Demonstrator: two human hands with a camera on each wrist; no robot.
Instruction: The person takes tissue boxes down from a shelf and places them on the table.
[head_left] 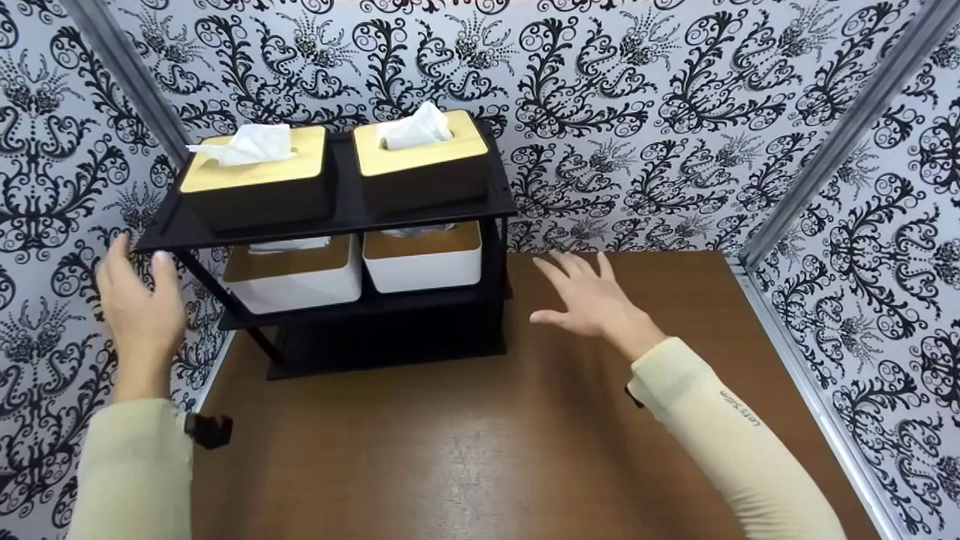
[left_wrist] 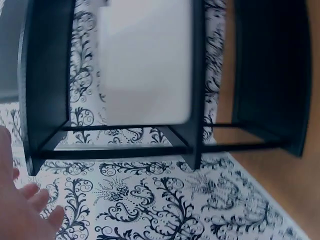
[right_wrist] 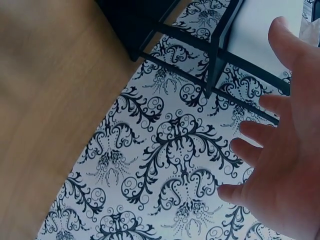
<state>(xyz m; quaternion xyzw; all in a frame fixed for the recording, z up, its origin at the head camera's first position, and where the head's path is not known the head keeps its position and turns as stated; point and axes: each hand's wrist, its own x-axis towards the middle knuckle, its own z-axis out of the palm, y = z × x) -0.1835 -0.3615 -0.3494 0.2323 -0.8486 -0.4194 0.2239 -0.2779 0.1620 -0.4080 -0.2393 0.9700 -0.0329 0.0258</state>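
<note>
A black tiered shelf rack (head_left: 345,199) stands at the left back. Two dark tissue boxes with yellow lids sit on its top tier, the left one (head_left: 255,180) and the right one (head_left: 420,165), each with a white tissue sticking out. On the tier below are two white tissue boxes with brown tops, the left one (head_left: 300,281) and the right one (head_left: 427,262). My left hand (head_left: 142,307) hovers by the rack's left end, fingers spread, holding nothing. Right of the rack, my right hand (head_left: 589,296) is held out with spread fingers, touching nothing.
The rack stands on a brown wood-look surface (head_left: 450,450). Walls with a black-and-white scroll pattern (head_left: 600,112) close in the back and both sides. Metal strips (head_left: 832,127) run along the corners and the right floor edge.
</note>
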